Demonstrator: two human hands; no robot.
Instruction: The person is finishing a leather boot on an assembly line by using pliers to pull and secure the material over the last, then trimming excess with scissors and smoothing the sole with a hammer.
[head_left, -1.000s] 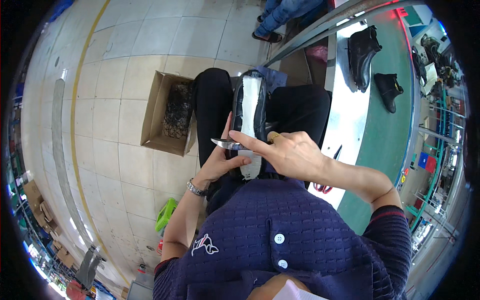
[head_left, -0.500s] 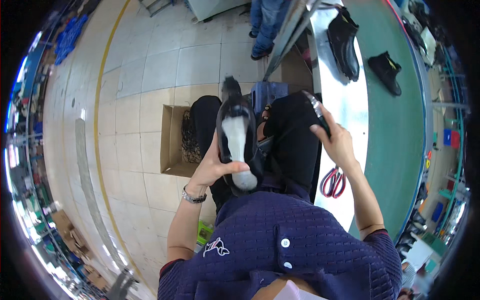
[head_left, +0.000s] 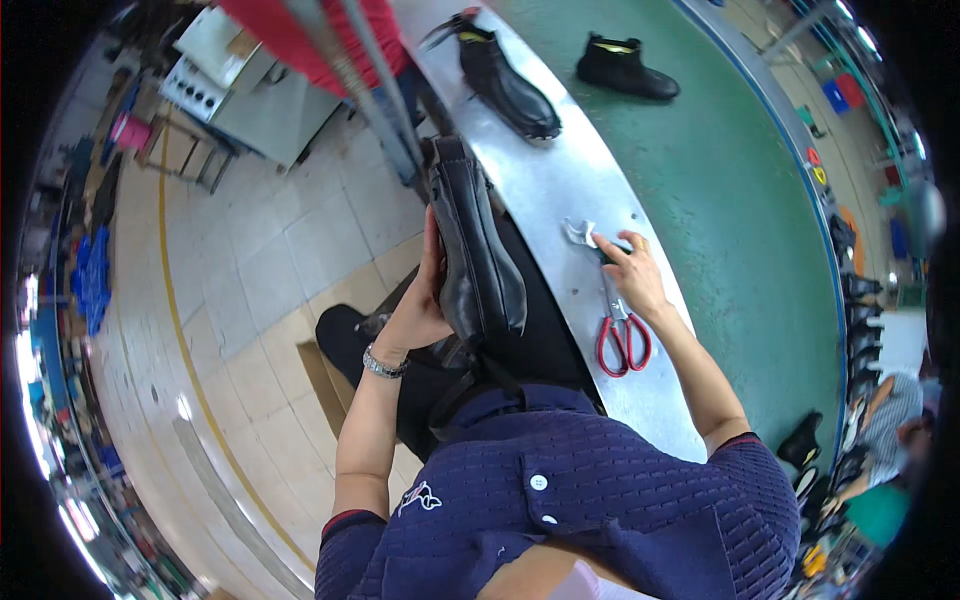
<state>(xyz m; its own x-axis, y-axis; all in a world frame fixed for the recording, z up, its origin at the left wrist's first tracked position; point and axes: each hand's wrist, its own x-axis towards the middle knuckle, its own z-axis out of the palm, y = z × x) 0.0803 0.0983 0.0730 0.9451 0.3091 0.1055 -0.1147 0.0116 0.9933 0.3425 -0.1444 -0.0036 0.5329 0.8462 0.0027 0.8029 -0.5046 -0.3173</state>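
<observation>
My left hand (head_left: 415,315) is closed around a black leather boot (head_left: 475,250), its fingers pressed along the left side. The boot hangs upright over my lap, its smooth, seamed upper toward me. On the metal bench, my right hand (head_left: 635,272) has its fingers apart, touching or just over a small tool with a shiny metal head (head_left: 579,232) and a dark handle. The palm and fingers hide part of that tool. Scissors with red handles (head_left: 622,345) lie just below this hand, their blades pointing toward it.
A black boot (head_left: 505,85) stands farther up the metal bench (head_left: 640,400). Another black ankle boot (head_left: 625,70) lies on the green surface (head_left: 720,230) beyond it. A metal post (head_left: 375,80) rises at the far left of the bench, near a person in red (head_left: 330,40).
The boot has turned from its pale bottom to its black upper. My right hand has lowered the tool onto the bench and loosened its grip. The view has swung to the right.
</observation>
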